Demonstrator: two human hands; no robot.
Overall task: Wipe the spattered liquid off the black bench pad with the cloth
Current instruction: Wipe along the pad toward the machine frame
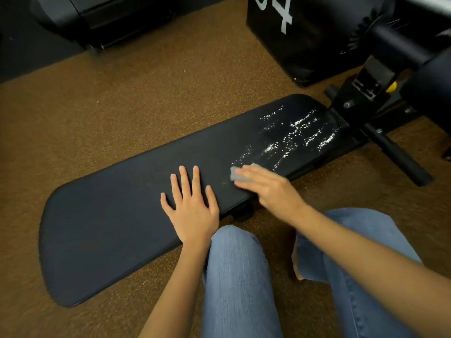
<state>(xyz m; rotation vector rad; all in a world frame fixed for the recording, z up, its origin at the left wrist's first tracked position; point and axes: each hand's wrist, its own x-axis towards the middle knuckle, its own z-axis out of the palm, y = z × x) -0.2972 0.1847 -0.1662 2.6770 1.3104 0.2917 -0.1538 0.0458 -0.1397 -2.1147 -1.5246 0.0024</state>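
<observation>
A long black bench pad lies diagonally across the brown floor. White spattered liquid glistens over its far right end. My right hand presses a small grey cloth flat on the pad, at the near-left edge of the spatter; my fingers cover most of the cloth. My left hand rests flat on the middle of the pad, fingers spread, holding nothing.
The bench's black metal frame with a yellow knob joins the pad's right end. A black box with white digits stands behind it. Dark equipment sits at the back left. My knees in blue jeans are below the pad.
</observation>
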